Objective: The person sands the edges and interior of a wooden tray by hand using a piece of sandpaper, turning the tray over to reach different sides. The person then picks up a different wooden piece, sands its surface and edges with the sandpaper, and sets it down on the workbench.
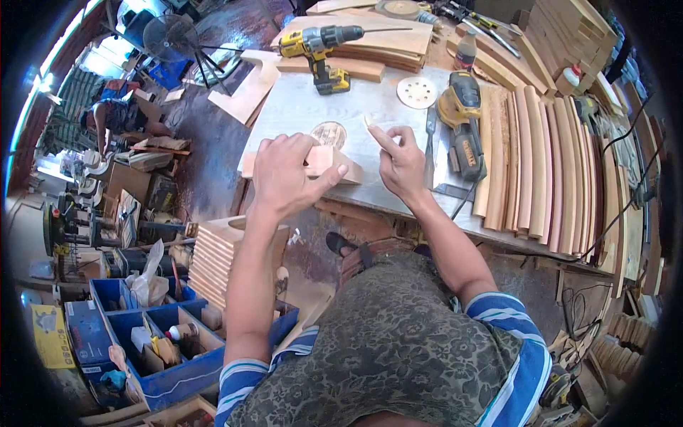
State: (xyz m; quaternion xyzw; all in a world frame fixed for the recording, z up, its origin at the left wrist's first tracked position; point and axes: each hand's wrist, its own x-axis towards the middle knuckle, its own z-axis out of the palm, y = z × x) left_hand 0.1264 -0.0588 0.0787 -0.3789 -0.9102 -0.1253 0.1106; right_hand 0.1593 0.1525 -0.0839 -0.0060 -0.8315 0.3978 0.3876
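Note:
My left hand [284, 171] is closed over a pale wooden block [348, 169] at the near left part of the worktable [299, 107], its thumb stretched along the near side. Just beyond the block lies a round, brown-mottled disc [329, 132], partly covered. My right hand [403, 165] hovers to the right of the block, apart from it. One digit points up and left with a pale tip, while the other fingers curl; I see nothing held there. Close by on its right are a narrow dark flat tool [430, 142] and a yellow-black DeWalt sander [464, 128].
A yellow cordless drill [320, 53] with a long bit stands at the back, beside a perforated sanding disc [417, 92]. Curved wooden strips [541, 164] line the right side. Blue divided bins [163, 377] and stacked wood pieces [212, 260] are at lower left. A fan [171, 39] stands beyond.

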